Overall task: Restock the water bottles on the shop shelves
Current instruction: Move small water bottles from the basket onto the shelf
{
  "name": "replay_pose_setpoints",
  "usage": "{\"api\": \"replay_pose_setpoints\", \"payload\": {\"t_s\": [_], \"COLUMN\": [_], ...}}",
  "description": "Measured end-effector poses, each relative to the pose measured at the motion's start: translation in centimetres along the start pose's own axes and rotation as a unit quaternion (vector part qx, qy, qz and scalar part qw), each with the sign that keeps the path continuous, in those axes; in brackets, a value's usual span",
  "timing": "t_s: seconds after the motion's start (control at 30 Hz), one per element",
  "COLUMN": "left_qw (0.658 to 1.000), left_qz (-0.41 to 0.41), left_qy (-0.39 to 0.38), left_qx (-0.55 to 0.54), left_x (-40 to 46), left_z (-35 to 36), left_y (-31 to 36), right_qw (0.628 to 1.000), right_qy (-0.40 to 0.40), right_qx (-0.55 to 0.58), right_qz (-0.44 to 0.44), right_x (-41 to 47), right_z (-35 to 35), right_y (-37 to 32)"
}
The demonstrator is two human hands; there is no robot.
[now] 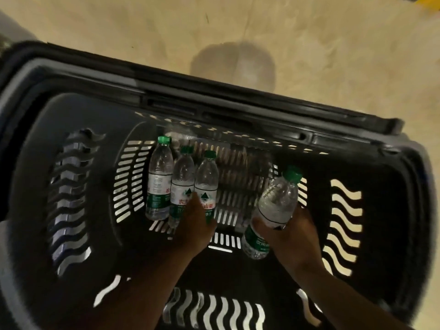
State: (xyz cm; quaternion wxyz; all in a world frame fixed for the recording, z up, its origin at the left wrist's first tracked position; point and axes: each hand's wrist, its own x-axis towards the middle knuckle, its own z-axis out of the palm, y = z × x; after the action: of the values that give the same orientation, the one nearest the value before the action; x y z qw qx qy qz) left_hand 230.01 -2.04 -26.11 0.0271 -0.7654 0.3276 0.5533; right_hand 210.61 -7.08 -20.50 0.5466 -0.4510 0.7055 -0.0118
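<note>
Right fingers (259, 226) grip one bottle (276, 206); left fingers (196, 201) touch three bottles (182, 186) in one basket (71, 110).

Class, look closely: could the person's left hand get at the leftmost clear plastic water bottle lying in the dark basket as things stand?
Probably yes. The left hand already rests on the neighbouring bottles, and the leftmost clear plastic green-capped water bottle lies uncovered beside them in the dark slotted plastic basket.

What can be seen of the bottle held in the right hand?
The held bottle is clear ribbed plastic with a green screw cap, shut, and a white and green label. It is tilted, cap up and away, above the floor of the dark slotted basket, apart from the three lying bottles. Only the right hand touches it, wrapped around its middle.
</note>
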Motion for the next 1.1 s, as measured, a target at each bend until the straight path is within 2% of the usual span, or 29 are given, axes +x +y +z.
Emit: {"api": "replay_pose_setpoints", "payload": {"t_s": [0.1,0.2,0.4,0.53,0.6,0.73,0.9,1.1], "left_qw": [0.996,0.994,0.997,0.995,0.993,0.987,0.973,0.96], "left_qz": [-0.047,-0.046,-0.048,-0.028,-0.025,-0.022,-0.051,-0.044], "left_qy": [0.057,0.09,0.064,0.092,0.088,0.024,-0.01,0.003], "left_qx": [0.049,0.041,-0.01,-0.024,-0.067,-0.155,-0.223,-0.276], "left_x": [0.7,1.6,4.4,4.8,4.7,3.3,-2.8,-13.6], "left_z": [1.8,2.9,5.5,7.4,7.4,4.7,-1.2,-9.3], "left_y": [0.6,0.6,0.5,0.7,0.5,-0.3,-0.1,1.6], "right_qw": [1.0,0.999,1.0,0.999,0.999,0.999,1.0,0.997], "right_qy": [-0.008,-0.02,0.0,0.018,0.019,0.019,0.002,-0.016], "right_qx": [0.006,0.012,-0.014,-0.03,-0.038,-0.027,-0.014,-0.054], "right_qz": [0.009,0.028,0.022,0.035,0.03,0.005,0.005,-0.056], "right_x": [0.5,1.2,2.4,3.5,3.8,2.4,-2.0,-9.7], "right_z": [0.0,0.4,2.3,3.2,3.4,2.9,1.2,-2.2], "right_y": [1.1,2.2,4.3,5.4,5.3,4.2,0.3,-8.2]}}
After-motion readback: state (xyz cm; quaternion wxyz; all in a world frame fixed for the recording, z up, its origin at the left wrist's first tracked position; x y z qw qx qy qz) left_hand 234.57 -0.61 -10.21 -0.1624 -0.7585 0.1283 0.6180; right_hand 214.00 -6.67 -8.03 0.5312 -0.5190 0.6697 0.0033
